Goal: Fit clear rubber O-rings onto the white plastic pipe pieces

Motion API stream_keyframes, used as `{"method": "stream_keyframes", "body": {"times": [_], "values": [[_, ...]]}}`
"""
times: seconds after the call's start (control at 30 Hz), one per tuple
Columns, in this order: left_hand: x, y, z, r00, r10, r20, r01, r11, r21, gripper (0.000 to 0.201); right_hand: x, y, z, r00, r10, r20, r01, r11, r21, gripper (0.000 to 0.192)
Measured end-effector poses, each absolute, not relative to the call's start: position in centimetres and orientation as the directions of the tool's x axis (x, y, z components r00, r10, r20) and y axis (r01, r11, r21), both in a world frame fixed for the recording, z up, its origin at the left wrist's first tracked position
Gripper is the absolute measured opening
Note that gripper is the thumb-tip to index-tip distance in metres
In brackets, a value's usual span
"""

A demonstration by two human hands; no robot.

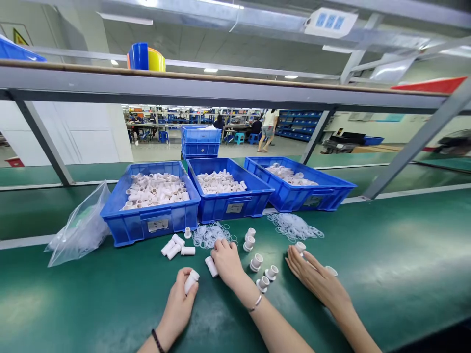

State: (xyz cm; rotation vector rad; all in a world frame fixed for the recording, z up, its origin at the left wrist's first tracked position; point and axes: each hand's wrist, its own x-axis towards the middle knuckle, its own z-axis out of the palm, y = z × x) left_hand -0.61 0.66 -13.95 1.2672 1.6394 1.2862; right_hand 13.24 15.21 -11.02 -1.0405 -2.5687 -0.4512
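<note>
A white plastic pipe fitting [191,281] is held in my left hand [177,303], thumb and fingers closed around it. My right hand [227,262], with a silver bracelet, reaches to the front edge of a pile of clear rings [209,234]. Its fingers are bent and pressed together; what they pinch is hidden. Beside its thumb lies another white fitting [211,267]. Several loose fittings [173,249] lie left of the ring pile. Right of my right hand, fittings with flanged bases [256,262] stand upright.
A co-worker's hand [318,282] rests over fittings at the right, near a second ring pile [294,226]. Three blue bins [149,226] of white fittings line the back of the green table [110,304]. A clear plastic bag [83,228] lies left. A shelf [235,88] spans above.
</note>
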Motion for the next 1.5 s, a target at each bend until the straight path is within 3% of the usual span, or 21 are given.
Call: {"method": "stream_keyframes", "body": {"times": [0.07, 0.13, 0.27, 0.33, 0.43, 0.6, 0.77, 0.87, 1.0, 1.1, 1.2, 1.37, 1.5], "values": [[-0.5, 1.0, -14.3, -0.32, 0.947, 0.033, 0.194, 0.032, 0.981, 0.03, 13.5, 14.9, -11.0, -0.664, 0.613, 0.427, 0.718, 0.682, 0.138, 0.014], [-0.4, 1.2, -14.6, -0.342, 0.94, 0.012, 0.087, 0.019, 0.996, 0.035, 13.5, 14.4, -10.8, -0.641, 0.624, 0.447, 0.711, 0.702, 0.038, 0.014], [-0.5, 1.7, -14.8, -0.378, 0.918, -0.121, -0.205, 0.044, 0.978, 0.049, 13.0, 12.8, -10.9, -0.619, 0.644, 0.45, 0.536, 0.765, -0.358, 0.016], [-0.4, 1.8, -14.8, -0.381, 0.908, -0.176, -0.31, 0.054, 0.949, 0.054, 12.5, 11.9, -11.4, -0.66, 0.625, 0.417, 0.418, 0.767, -0.487, 0.014], [-0.2, 1.9, -14.4, -0.375, 0.911, -0.174, -0.37, 0.025, 0.929, 0.055, 11.4, 10.6, -12.4, -0.693, 0.616, 0.375, 0.314, 0.726, -0.612, 0.014], [0.2, 1.5, -13.6, -0.433, 0.877, -0.209, -0.463, -0.017, 0.886, 0.05, 10.2, 9.3, -13.1, -0.565, 0.709, 0.423, 0.144, 0.589, -0.795, 0.011], [0.5, 1.0, -12.5, -0.304, 0.903, -0.302, -0.697, 0.005, 0.717, 0.039, 9.9, 8.3, -12.9, -0.526, 0.732, 0.433, 0.05, 0.535, -0.843, 0.011], [0.2, 1.0, -12.0, -0.283, 0.911, -0.3, -0.738, -0.007, 0.675, 0.037, 9.9, 8.3, -12.6, -0.536, 0.705, 0.465, 0.022, 0.563, -0.826, 0.012], [-0.9, 1.2, -11.7, -0.334, 0.876, -0.347, -0.698, 0.018, 0.716, 0.04, 10.5, 9.1, -12.1, -0.49, 0.721, 0.49, -0.002, 0.561, -0.828, 0.01], [-1.7, 1.3, -11.4, -0.322, 0.876, -0.358, -0.673, 0.054, 0.737, 0.044, 11.2, 10.2, -11.7, -0.444, 0.789, 0.425, 0.04, 0.492, -0.87, 0.015], [-2.2, 1.3, -11.2, -0.319, 0.882, -0.347, -0.65, 0.063, 0.757, 0.046, 11.7, 11.0, -11.4, -0.518, 0.783, 0.345, 0.068, 0.439, -0.896, 0.02], [-1.8, 1.3, -11.4, -0.313, 0.901, -0.299, -0.613, 0.049, 0.788, 0.047, 11.8, 10.7, -11.4, -0.603, 0.721, 0.341, 0.195, 0.548, -0.813, 0.019], [-1.6, 1.3, -12.2, -0.385, 0.897, -0.217, -0.461, 0.017, 0.887, 0.045, 11.5, 10.1, -11.6, -0.627, 0.681, 0.379, 0.229, 0.626, -0.745, 0.017]]}}
